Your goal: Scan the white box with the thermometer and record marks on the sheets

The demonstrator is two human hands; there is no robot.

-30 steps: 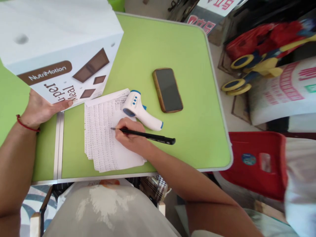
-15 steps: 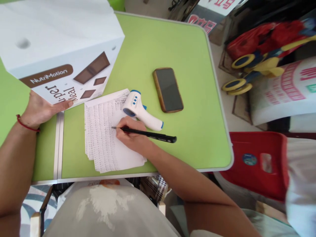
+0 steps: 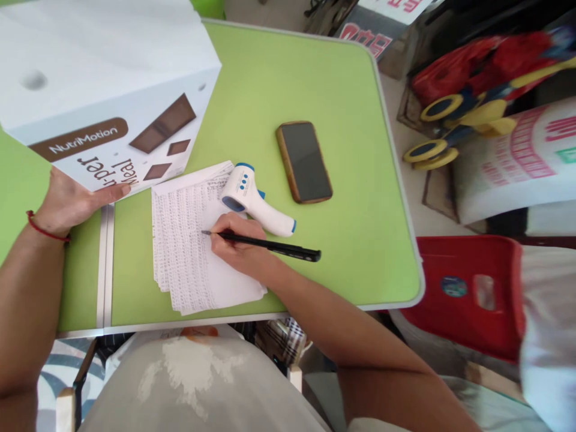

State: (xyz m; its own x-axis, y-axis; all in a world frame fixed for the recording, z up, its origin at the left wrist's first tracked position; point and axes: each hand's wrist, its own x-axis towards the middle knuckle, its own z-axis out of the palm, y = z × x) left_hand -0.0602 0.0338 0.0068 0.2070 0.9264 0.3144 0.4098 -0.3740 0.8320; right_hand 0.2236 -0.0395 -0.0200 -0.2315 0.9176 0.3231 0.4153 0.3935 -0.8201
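The right hand pinches a black pen above the written papers, left of the frame's centre; the left hand holds a white box at upper left, thumb on its printed face, other fingers hidden.

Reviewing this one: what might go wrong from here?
The box, held at its lower edge by the left hand, could slip onto the paper. The thermometer, partly on the paper beside the right hand, might get nudged. The paper is stacked unevenly, so it may shift under the pen.
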